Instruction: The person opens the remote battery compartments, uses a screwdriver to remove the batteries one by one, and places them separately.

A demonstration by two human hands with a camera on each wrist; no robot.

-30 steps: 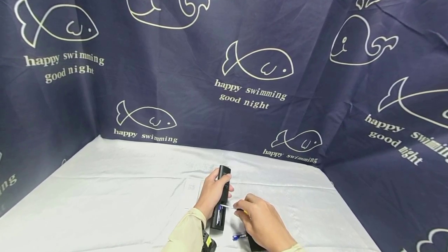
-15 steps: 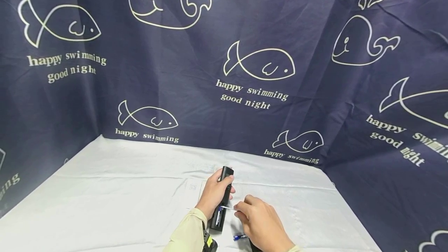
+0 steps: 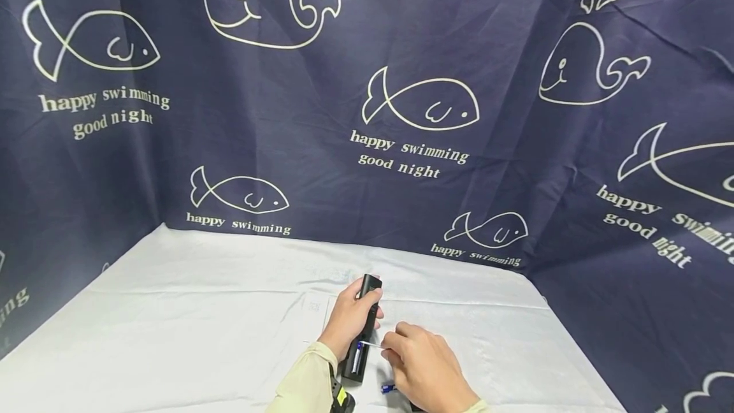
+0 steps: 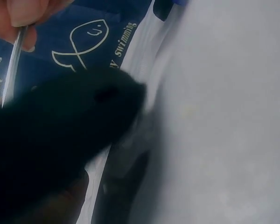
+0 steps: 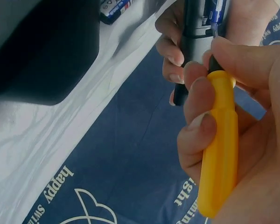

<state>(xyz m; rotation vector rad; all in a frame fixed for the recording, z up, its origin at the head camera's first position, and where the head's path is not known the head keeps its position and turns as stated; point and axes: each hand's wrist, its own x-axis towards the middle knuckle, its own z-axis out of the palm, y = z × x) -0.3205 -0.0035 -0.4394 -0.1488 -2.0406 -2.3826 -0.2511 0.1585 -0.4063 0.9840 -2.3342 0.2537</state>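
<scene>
Right grip (image 3: 427, 363) snug round yellow screwdriver (image 5: 220, 144), left grip (image 3: 346, 315) round black device (image 3: 367, 329).

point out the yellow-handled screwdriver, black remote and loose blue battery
yellow-handled screwdriver (image 5: 218, 154), right wrist view: middle of the yellow handle
black remote (image 3: 368, 325), head view: middle of its casing
loose blue battery (image 5: 115, 9), right wrist view: middle of its visible side
</scene>
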